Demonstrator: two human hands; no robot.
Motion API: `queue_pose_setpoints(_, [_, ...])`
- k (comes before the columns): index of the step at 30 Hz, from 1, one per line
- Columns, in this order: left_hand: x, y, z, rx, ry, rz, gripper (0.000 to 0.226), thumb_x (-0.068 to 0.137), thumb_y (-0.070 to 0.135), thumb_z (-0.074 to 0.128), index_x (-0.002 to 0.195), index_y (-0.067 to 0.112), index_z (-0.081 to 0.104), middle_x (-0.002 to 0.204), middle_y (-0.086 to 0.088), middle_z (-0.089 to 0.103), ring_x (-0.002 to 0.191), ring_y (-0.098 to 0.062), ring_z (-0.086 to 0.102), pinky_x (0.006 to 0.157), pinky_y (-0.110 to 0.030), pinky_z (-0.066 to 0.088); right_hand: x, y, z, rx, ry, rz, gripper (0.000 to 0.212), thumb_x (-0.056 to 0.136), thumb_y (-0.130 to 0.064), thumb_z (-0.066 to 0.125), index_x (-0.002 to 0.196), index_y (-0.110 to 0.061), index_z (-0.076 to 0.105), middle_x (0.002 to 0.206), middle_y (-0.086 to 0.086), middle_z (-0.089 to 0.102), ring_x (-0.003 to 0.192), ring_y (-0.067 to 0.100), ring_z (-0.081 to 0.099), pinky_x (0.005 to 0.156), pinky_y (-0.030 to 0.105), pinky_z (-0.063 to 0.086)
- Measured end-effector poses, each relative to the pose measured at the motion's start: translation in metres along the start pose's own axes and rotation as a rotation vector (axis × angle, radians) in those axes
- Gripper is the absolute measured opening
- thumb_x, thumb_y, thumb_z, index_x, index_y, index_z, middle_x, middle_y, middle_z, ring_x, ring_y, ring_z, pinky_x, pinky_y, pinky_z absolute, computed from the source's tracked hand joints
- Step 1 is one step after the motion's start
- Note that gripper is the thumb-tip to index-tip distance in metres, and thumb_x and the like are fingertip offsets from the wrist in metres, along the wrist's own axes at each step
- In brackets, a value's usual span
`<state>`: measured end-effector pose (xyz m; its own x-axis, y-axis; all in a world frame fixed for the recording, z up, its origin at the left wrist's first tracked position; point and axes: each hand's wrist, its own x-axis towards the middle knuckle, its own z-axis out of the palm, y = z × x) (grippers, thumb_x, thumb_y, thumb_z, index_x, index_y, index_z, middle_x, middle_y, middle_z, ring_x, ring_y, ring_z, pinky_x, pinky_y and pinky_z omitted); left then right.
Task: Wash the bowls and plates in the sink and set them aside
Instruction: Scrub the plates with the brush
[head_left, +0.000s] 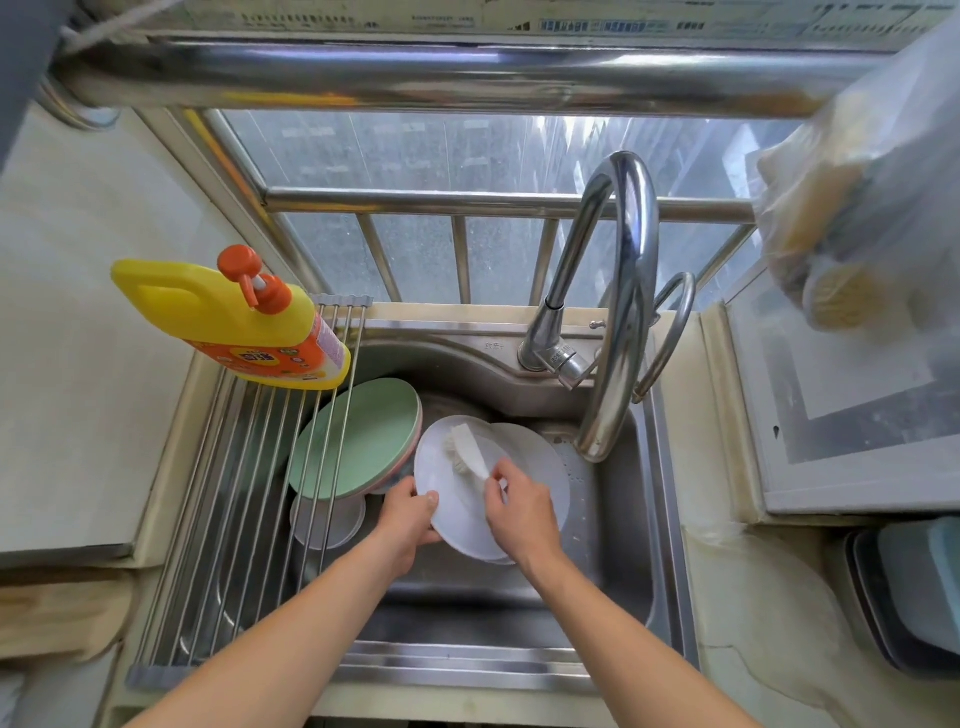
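Over the steel sink (618, 525) my left hand (408, 519) grips the left rim of a white plate (457, 499), thumb on its face. My right hand (519, 512) holds the handle of a white dish brush (466, 447), its bristles against the plate's upper face. A second white plate (540, 457) lies just behind the first. A green plate (363, 436) leans at the sink's left, stacked on a pink one whose edge shows. A small clear bowl (327, 519) sits below it, partly under the rack bars.
A roll-up bar rack (234, 499) spans the sink's left side, with a yellow detergent bottle (234, 322) lying on its far end. The curved tap (618, 312) arches over the sink's right. A plastic bag (862, 208) hangs upper right. Dark trays (904, 592) sit at right.
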<state>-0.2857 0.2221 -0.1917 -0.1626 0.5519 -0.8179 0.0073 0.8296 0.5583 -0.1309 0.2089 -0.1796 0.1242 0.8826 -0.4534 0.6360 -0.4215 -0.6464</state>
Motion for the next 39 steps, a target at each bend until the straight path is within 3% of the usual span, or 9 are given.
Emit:
queue_pose_setpoints(2, [0.002,-0.001,-0.002,-0.001,-0.012,0.002,0.027,0.102,0.001,0.045,0.125,0.012,0.055,0.120,-0.009,0.065,0.104,-0.027,0.067,0.067,-0.036,0.062,0.008,0.003,0.003,0.000,0.026,0.007,0.020,0.099,-0.036,0.045,0.082,-0.028,0.051,0.073,0.004,0.062,0.070,0.027,0.059,0.060,0.038,0.045])
queue_pose_setpoints(5, [0.002,0.001,-0.005,0.039,-0.026,0.012,0.027,0.101,0.000,0.046,0.120,0.015,0.057,0.118,-0.008,0.066,0.105,-0.028,0.066,0.070,-0.038,0.063,0.020,0.015,0.000,0.016,0.099,0.096,0.030,0.097,-0.039,0.043,0.079,-0.019,0.056,0.068,0.005,0.060,0.065,0.028,0.058,0.057,0.045,0.047])
queue_pose_setpoints(11, [0.006,-0.003,-0.008,0.107,-0.070,0.013,0.032,0.100,0.000,0.048,0.125,0.016,0.058,0.121,-0.007,0.066,0.104,-0.026,0.067,0.068,-0.039,0.063,0.040,0.021,-0.015,0.023,0.115,0.384,0.018,0.096,-0.019,0.044,0.081,-0.018,0.055,0.087,0.007,0.060,0.083,0.031,0.057,0.069,0.034,0.042])
queue_pose_setpoints(15, [0.004,-0.001,-0.010,0.128,-0.101,-0.001,0.035,0.101,-0.001,0.046,0.131,0.015,0.055,0.123,-0.009,0.065,0.105,-0.028,0.067,0.061,-0.033,0.061,0.042,0.005,-0.019,0.116,-0.033,0.235,0.015,0.093,-0.032,0.052,0.086,-0.023,0.061,0.077,-0.004,0.060,0.071,0.017,0.056,0.053,0.022,0.039])
queue_pose_setpoints(17, [0.001,0.001,-0.010,0.108,-0.100,-0.018,0.034,0.102,0.000,0.045,0.130,0.016,0.054,0.122,-0.008,0.065,0.101,-0.025,0.067,0.057,-0.031,0.060,0.038,-0.002,-0.016,0.130,-0.097,0.210,0.024,0.087,-0.045,0.054,0.093,-0.024,0.066,0.073,-0.006,0.065,0.062,0.007,0.058,0.044,0.013,0.037])
queue_pose_setpoints(21, [-0.005,0.005,-0.004,0.020,-0.107,-0.045,0.033,0.103,0.000,0.042,0.129,0.017,0.053,0.118,-0.006,0.066,0.097,-0.021,0.067,0.056,-0.031,0.060,0.019,-0.007,-0.017,-0.043,-0.150,0.050,0.014,0.089,-0.040,0.050,0.084,-0.029,0.058,0.072,0.002,0.064,0.062,0.019,0.058,0.050,0.029,0.040])
queue_pose_setpoints(25, [-0.004,0.006,0.007,-0.087,-0.084,-0.073,0.033,0.104,0.002,0.038,0.132,0.013,0.053,0.118,-0.009,0.068,0.096,-0.025,0.069,0.059,-0.036,0.062,-0.009,0.004,-0.029,-0.107,-0.148,-0.008,0.012,0.092,-0.032,0.050,0.085,-0.025,0.056,0.070,0.004,0.062,0.064,0.021,0.055,0.052,0.032,0.038])
queue_pose_setpoints(33, [-0.005,0.012,0.006,-0.047,-0.026,-0.070,0.033,0.106,0.007,0.039,0.137,0.004,0.049,0.128,-0.018,0.062,0.107,-0.033,0.065,0.064,-0.038,0.059,-0.049,0.039,-0.056,-0.158,-0.082,0.115,0.016,0.090,-0.036,0.052,0.080,-0.024,0.057,0.072,0.000,0.063,0.059,0.018,0.052,0.052,0.031,0.040])
queue_pose_setpoints(39, [-0.010,0.019,-0.011,0.200,-0.048,0.087,0.021,0.102,0.005,0.041,0.118,0.004,0.055,0.115,-0.016,0.064,0.097,-0.033,0.065,0.065,-0.044,0.061,-0.054,0.042,-0.051,-0.328,-0.035,0.269,0.017,0.094,-0.028,0.048,0.084,-0.019,0.059,0.084,0.004,0.065,0.077,0.028,0.063,0.063,0.035,0.050])
